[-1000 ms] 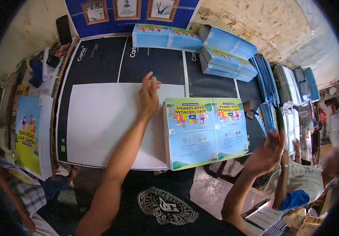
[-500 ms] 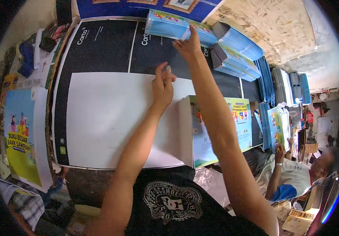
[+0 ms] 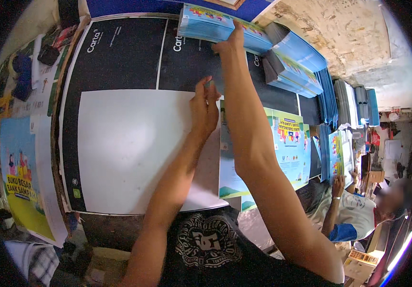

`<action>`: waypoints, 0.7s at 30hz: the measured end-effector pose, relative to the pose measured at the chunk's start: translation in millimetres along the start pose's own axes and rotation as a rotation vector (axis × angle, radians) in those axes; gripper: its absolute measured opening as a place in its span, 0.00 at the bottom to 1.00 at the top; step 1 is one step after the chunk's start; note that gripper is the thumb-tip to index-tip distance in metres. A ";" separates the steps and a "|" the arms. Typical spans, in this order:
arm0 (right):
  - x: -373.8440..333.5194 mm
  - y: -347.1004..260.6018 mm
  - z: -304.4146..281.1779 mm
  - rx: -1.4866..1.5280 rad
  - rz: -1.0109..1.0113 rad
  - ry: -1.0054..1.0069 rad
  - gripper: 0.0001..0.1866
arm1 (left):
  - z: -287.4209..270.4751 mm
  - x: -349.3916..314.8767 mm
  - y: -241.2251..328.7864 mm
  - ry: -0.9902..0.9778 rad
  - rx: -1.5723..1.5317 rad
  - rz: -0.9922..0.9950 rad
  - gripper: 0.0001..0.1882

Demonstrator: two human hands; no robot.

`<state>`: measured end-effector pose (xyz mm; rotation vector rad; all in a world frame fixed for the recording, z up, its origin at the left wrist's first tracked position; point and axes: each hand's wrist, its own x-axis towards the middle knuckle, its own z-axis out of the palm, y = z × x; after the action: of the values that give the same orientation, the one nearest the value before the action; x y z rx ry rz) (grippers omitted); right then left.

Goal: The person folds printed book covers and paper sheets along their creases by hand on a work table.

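My right hand (image 3: 231,42) reaches to the back against a row of light blue booklets (image 3: 206,24). Its thumb and fingers are apart, one fingertip over the row's top edge. My left hand (image 3: 206,106) hovers over the right part of a large white sheet (image 3: 124,148), fingers loosely bent and apart. Beside it, under my right forearm, lies a blue-green printed cover sheet (image 3: 234,179), shifted left of the pile below it. Its far left corner is close to my left fingers; I cannot tell whether they touch it.
Black boards (image 3: 120,52) cover the table. More booklet stacks (image 3: 292,71) stand at the back right. A thick pile of printed covers (image 3: 22,177) is at the left edge. On the right, a co-worker (image 3: 347,215) handles printed covers (image 3: 336,155).
The printed cover sheet has slid left and away from me, off the pile's edge. My left hand moved slightly right; my right hand stays by the booklet row. The view has shifted a little.
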<state>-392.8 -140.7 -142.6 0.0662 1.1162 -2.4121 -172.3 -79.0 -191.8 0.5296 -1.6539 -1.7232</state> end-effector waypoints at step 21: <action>60.6 10.3 -19.2 0.264 -0.098 0.276 0.36 | -4.6 -3.8 -14.3 -0.279 0.421 0.440 0.19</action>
<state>-444.7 -156.7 -177.0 0.4524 0.9232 -2.6856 -169.2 -80.1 -206.9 0.0902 -2.1594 -1.1697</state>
